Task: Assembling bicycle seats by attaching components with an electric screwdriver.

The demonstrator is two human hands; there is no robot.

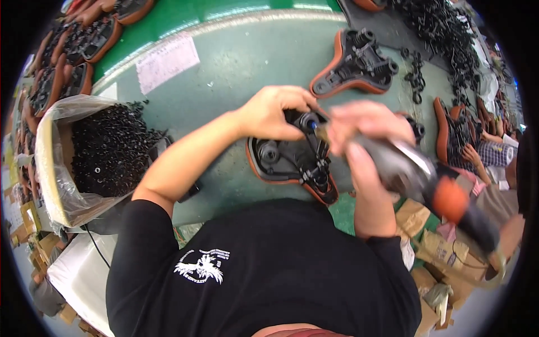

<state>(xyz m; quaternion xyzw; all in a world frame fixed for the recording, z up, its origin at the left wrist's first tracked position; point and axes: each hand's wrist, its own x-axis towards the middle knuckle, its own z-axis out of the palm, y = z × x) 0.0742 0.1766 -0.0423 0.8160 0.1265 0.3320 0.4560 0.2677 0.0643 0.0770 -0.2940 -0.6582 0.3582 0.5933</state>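
A bicycle saddle (292, 167) lies upside down on the green table in front of me, its black underside up and a brown rim showing. My left hand (272, 112) grips its far edge, thumb and fingers around a black round spring part (308, 121). In my right hand (362, 132) is a power screwdriver (412, 173) with a grey body and an orange band, smeared by motion. Its tip points left at the spring part beside my left hand; whether it touches cannot be made out. My fingers partly hide that end of the saddle.
A lined box (53, 160) of small black parts (109, 149) stands left. Another upturned saddle (359, 64) lies beyond my hands, with black parts (415, 76) beside it and a heap (443, 33) far right. More saddles (84, 39) are stacked far left. A co-worker's hand (471, 153) shows right.
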